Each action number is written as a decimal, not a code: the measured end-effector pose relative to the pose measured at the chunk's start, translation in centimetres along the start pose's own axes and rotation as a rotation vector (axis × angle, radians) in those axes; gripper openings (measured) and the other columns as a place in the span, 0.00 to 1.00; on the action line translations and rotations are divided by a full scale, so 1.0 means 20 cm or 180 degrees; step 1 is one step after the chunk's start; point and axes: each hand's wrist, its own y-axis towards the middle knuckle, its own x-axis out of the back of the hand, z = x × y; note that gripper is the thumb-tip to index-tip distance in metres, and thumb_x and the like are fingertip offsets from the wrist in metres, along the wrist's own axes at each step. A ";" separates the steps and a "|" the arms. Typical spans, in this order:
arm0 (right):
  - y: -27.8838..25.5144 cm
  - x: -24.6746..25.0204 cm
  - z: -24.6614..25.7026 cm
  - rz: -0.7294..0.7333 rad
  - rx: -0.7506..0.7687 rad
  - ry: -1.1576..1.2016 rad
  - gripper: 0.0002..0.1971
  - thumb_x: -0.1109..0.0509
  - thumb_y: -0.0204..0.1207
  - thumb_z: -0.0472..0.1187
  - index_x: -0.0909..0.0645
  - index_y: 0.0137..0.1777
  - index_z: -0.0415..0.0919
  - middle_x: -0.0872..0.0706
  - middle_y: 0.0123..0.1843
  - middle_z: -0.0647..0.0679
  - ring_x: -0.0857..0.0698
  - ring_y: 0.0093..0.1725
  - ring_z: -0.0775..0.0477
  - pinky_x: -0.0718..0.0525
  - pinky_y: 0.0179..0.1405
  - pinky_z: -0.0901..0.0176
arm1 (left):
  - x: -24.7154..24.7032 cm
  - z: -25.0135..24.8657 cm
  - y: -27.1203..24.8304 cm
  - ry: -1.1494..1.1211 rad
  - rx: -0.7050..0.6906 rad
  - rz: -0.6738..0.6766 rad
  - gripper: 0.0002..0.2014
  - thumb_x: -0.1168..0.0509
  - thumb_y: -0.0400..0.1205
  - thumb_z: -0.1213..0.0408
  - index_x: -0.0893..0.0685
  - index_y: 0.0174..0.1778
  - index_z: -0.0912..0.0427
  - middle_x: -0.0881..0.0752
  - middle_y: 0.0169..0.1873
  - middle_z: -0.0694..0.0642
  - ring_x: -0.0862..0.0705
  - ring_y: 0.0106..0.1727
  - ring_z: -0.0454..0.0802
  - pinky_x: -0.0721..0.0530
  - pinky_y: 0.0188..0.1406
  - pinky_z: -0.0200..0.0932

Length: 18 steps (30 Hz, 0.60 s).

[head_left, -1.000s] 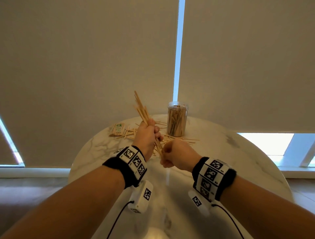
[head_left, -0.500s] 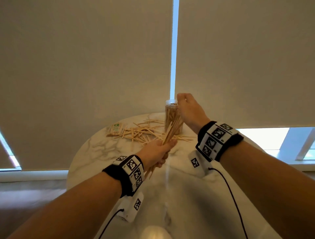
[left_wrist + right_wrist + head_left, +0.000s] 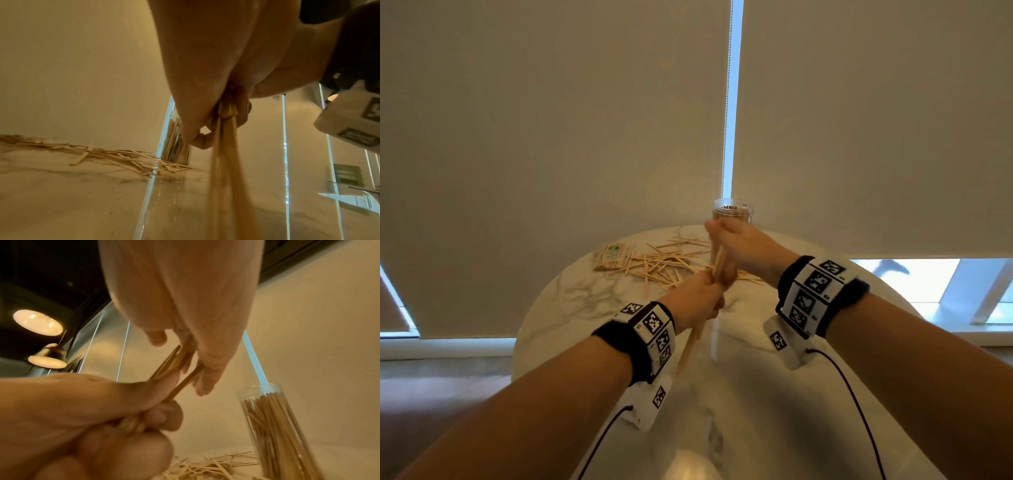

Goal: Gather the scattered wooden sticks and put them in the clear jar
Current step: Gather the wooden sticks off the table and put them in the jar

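left hand [image 3: 697,296] grips stick bundle [image 3: 693,339] | right hand [image 3: 739,245] pinches its top | one jar [image 3: 732,212]

A round marble table [image 3: 571,308] bears scattered wooden sticks [image 3: 661,263], a clear jar [image 3: 732,214] and a small packet [image 3: 611,257].

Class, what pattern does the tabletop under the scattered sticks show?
White marble with grey veins on the tabletop, clearest in the head view.
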 end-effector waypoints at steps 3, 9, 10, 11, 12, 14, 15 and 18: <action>-0.01 0.00 -0.04 -0.0491 -0.0274 0.0292 0.25 0.39 0.81 0.63 0.25 0.70 0.48 0.15 0.61 0.48 0.14 0.60 0.44 0.14 0.62 0.37 | 0.07 -0.04 0.03 -0.0895 -0.0061 -0.0724 0.13 0.42 0.89 0.49 0.28 0.48 0.55 0.28 0.28 0.49 0.28 0.25 0.44 0.24 0.32 0.44; -0.16 -0.05 -0.08 0.1556 -0.1129 0.0523 0.16 0.31 0.82 0.39 0.27 0.67 0.41 0.12 0.61 0.40 0.09 0.56 0.38 0.11 0.58 0.43 | 0.17 -0.12 0.06 -0.2124 -0.0364 -0.1666 0.08 0.46 0.92 0.55 0.29 0.53 0.56 0.24 0.25 0.51 0.19 0.29 0.52 0.15 0.50 0.60; -0.16 -0.07 -0.07 0.1695 -0.1175 0.0743 0.16 0.30 0.81 0.36 0.26 0.66 0.39 0.12 0.60 0.40 0.09 0.52 0.39 0.11 0.56 0.46 | 0.17 -0.13 0.06 -0.2154 -0.0402 -0.1724 0.08 0.46 0.91 0.55 0.29 0.54 0.56 0.23 0.26 0.52 0.17 0.30 0.53 0.15 0.54 0.62; -0.16 -0.09 -0.07 0.1712 -0.1142 0.0887 0.16 0.29 0.80 0.34 0.25 0.65 0.36 0.12 0.57 0.39 0.10 0.47 0.41 0.11 0.52 0.50 | 0.15 -0.13 0.05 -0.2138 -0.0435 -0.1746 0.09 0.47 0.92 0.55 0.29 0.54 0.56 0.20 0.26 0.53 0.14 0.32 0.55 0.14 0.55 0.61; -0.16 -0.12 -0.07 0.1621 -0.1059 0.0908 0.13 0.28 0.79 0.33 0.23 0.62 0.34 0.13 0.52 0.38 0.13 0.41 0.45 0.12 0.46 0.54 | 0.13 -0.14 0.04 -0.2079 -0.0443 -0.1727 0.09 0.48 0.92 0.55 0.28 0.54 0.56 0.17 0.27 0.53 0.12 0.35 0.56 0.13 0.54 0.60; -0.14 -0.15 -0.07 0.1179 -0.0832 0.0719 0.07 0.27 0.78 0.34 0.21 0.53 0.37 0.15 0.44 0.41 0.20 0.32 0.50 0.18 0.35 0.59 | 0.09 -0.16 0.01 -0.1969 -0.0429 -0.1596 0.12 0.50 0.92 0.54 0.26 0.51 0.56 0.12 0.28 0.55 0.10 0.40 0.59 0.12 0.51 0.59; -0.13 -0.16 -0.07 0.0946 -0.0746 0.0580 0.05 0.27 0.78 0.35 0.21 0.49 0.38 0.17 0.40 0.42 0.22 0.30 0.51 0.20 0.31 0.60 | 0.07 -0.16 0.00 -0.1936 -0.0418 -0.1522 0.14 0.50 0.92 0.54 0.25 0.49 0.57 0.11 0.30 0.56 0.10 0.42 0.61 0.12 0.51 0.60; -0.11 -0.16 -0.07 0.0693 -0.0609 0.0258 0.07 0.26 0.77 0.36 0.23 0.46 0.42 0.22 0.37 0.44 0.24 0.29 0.50 0.22 0.27 0.60 | 0.05 -0.17 0.00 -0.1803 -0.0369 -0.1468 0.15 0.51 0.92 0.52 0.24 0.56 0.58 0.08 0.43 0.62 0.08 0.48 0.60 0.10 0.49 0.55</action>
